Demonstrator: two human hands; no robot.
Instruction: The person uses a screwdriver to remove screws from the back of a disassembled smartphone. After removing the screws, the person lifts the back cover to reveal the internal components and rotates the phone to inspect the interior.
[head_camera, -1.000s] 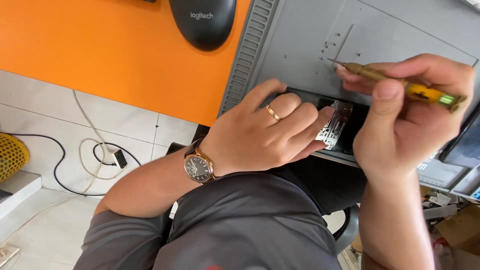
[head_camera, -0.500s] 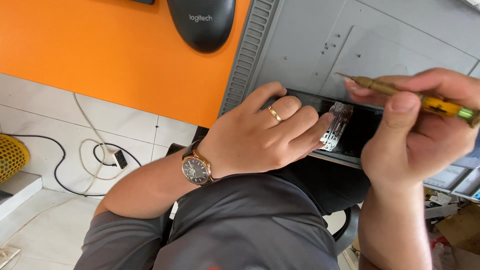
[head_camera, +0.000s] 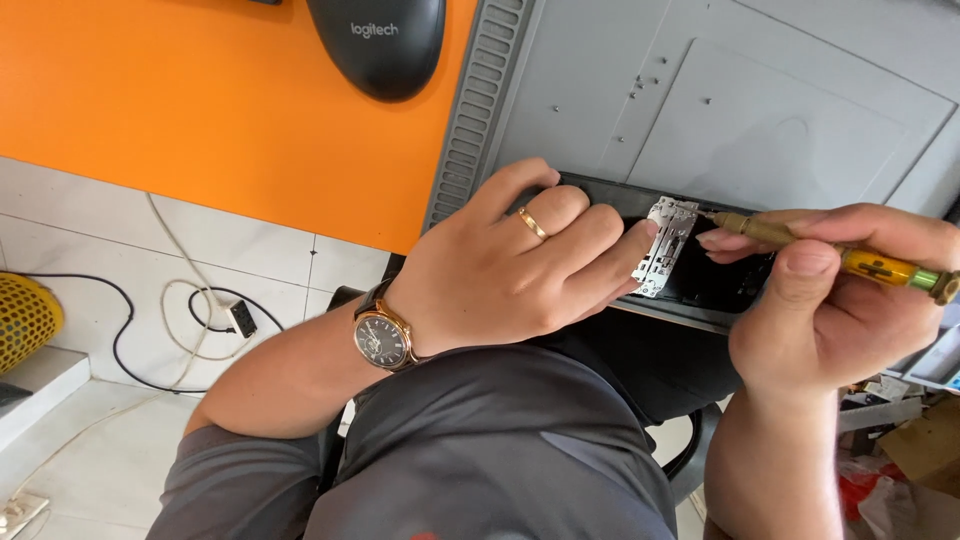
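The right hand has come down and in since a second ago, when it held the screwdriver up over the grey panel; the tip now sits against the upper edge of the small metal bracket; half a second ago it was still just short of it. The fingers are closed around the screwdriver's brass shaft and yellow handle. The left hand has barely shifted; it lies curled over the black strip at the lower edge of the grey monitor back, fingertips pressed on the bracket's left side, holding it in place. The monitor lies face down on the orange tabletop, near a black mouse. The left hand covers the strip's left part; whatever the tip meets on the bracket is too small to make out; the handle's end reaches the right edge of the view.
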